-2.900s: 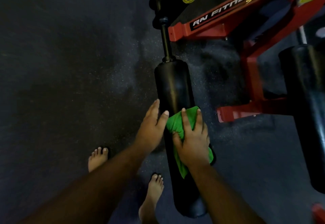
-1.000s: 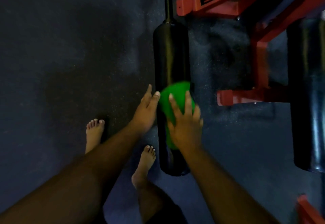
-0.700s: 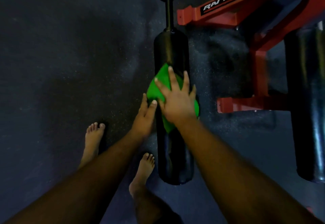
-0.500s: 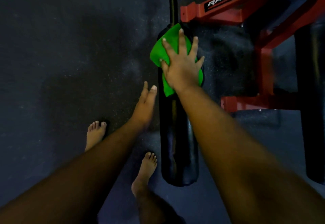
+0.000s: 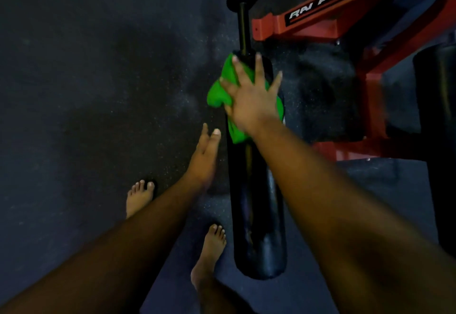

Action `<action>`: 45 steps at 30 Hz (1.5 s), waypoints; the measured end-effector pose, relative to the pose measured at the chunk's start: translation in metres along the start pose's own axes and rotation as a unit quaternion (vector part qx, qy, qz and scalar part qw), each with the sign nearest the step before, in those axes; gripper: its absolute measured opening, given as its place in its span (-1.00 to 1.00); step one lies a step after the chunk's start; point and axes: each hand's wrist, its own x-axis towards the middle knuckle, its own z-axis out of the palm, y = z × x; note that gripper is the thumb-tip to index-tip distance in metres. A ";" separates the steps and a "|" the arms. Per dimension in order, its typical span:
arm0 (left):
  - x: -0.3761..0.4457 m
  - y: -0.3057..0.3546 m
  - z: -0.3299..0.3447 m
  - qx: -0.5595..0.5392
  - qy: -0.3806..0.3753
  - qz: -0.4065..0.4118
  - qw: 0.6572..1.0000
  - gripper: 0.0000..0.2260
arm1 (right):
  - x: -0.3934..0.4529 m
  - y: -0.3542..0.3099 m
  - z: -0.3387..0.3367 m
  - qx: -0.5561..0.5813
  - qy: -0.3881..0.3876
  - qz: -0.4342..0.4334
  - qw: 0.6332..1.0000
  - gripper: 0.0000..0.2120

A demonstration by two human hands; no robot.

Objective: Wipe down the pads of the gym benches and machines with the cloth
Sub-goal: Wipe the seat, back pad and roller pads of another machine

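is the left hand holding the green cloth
No, the right hand presses the green cloth onto the roller pad; the left hand is open beside it.

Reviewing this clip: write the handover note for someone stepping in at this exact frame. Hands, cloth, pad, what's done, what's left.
Right hand: fingers spread flat, pressing the green cloth onto the top end of the black roller pad, just below its metal post.
Left hand: open, fingers straight, beside the pad's left side; contact unclear.
Done: cannot tell from this frame how much of the pad has been wiped.
Left: probably the pad's lower length and far side, then the second black pad at the right by the red frame.
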 end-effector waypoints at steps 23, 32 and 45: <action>-0.005 0.023 0.021 0.046 -0.024 0.017 0.999 -0.31 | -0.115 0.001 0.037 0.172 -0.013 0.038 0.984 -0.28; 0.021 0.037 0.030 0.160 -0.040 0.119 0.979 -0.48 | -0.056 0.038 0.036 0.454 0.072 0.221 0.860 -0.39; 0.021 0.019 0.036 0.176 -0.040 0.117 0.977 -0.40 | -0.018 0.045 0.047 0.471 0.125 0.217 0.846 -0.32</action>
